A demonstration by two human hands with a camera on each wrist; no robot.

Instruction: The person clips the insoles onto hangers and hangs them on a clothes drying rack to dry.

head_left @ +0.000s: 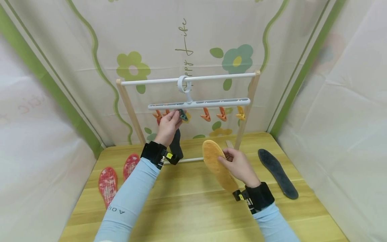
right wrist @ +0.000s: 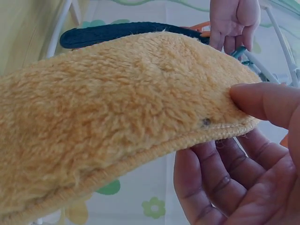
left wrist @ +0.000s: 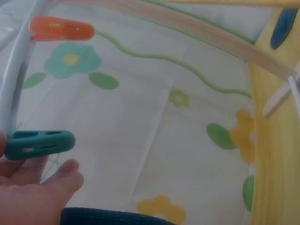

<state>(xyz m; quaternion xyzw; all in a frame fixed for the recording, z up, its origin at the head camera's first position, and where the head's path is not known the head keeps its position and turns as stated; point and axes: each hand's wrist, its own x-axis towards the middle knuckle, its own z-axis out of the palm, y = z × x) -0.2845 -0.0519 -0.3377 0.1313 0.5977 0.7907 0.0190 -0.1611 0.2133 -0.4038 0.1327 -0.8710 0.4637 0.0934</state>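
The right hand (head_left: 240,164) holds the yellow insole (head_left: 219,166) in a partly closed pinch, the thumb pressed on its fleecy face and the fingers bent beneath its stitched edge. The insole is tilted in the air above the tabletop (head_left: 196,208), well apart from the clips, its raised end towards the hanger (head_left: 220,103). The left hand (head_left: 168,129) is nearly closed, with thumb and fingers pinching the green clip (head_left: 183,116) under the bar of the hanger; whether the jaws of that clip are parted, I cannot tell. Just below this hand hangs a charcoal insole (head_left: 175,144), apparently from one of the orange clips, while a second charcoal insole (head_left: 278,173) lies flat on the right side of the tabletop and two red patterned insoles (head_left: 108,185) lie on the left. The yellow insole looks light and soft, firm enough to keep its shape when held by one edge but likely to bend if pushed end-on. Its pile should give good grip, with little risk of slipping or breaking, though a thick, plush rim may need a clip opened wide. A pinch on the long edge, a little back from the raised end, seems sound, since it leaves the tip bare; the green clip is best squeezed at its handles, with the hanger, free to swing, kept steady.
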